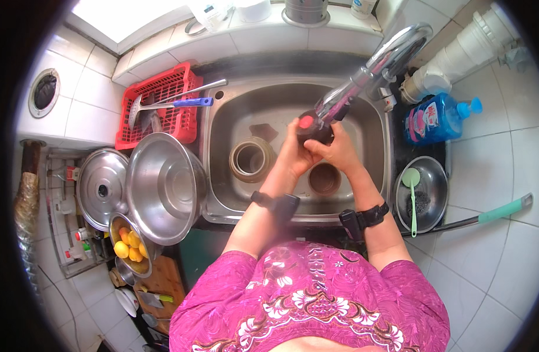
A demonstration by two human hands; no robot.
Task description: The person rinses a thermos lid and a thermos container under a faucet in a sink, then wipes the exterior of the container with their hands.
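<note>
My left hand and my right hand hold a dark, rounded vessel with a reddish patch between them. It is right under the spout of the chrome faucet, over the stainless steel sink; its exact kind is not clear. In the basin, to the left of my hands, stands a brownish jar with a round open mouth. Behind it a flat, dark brown piece lies on the sink floor. A round brown pot sits below my hands, near the front of the basin.
Left of the sink are a red plastic basket with a skimmer, a large steel bowl, a steel lid and a bowl of yellow fruit. On the right stand a blue soap bottle and a steel bowl holding a green brush.
</note>
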